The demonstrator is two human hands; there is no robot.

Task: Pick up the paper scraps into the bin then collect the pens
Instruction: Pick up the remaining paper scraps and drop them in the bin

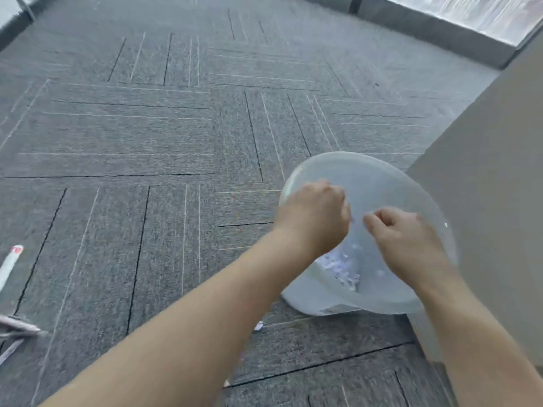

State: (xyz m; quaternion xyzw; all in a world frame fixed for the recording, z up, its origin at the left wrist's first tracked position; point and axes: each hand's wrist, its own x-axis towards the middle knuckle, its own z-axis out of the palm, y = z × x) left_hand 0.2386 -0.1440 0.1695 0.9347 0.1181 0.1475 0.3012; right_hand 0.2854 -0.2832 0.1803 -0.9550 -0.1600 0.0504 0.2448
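Scraps point(342, 270): white and bluish shreds lying in the bottom of the translucent bin point(299, 174), directly below the fingers of both hands. Left hand point(316, 217) and right hand point(408, 239) hover over the bin mouth, fingers curled; whether they pinch paper cannot be told through the blur. One small scrap point(258, 326) remains on the carpet, nearer than the fingers. Pen point(10, 264), white, lies far left of the fingers, uncollected. Judged: binning nearly done, pens outstanding.

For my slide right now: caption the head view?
Both hands over the translucent bin, paper scraps inside.
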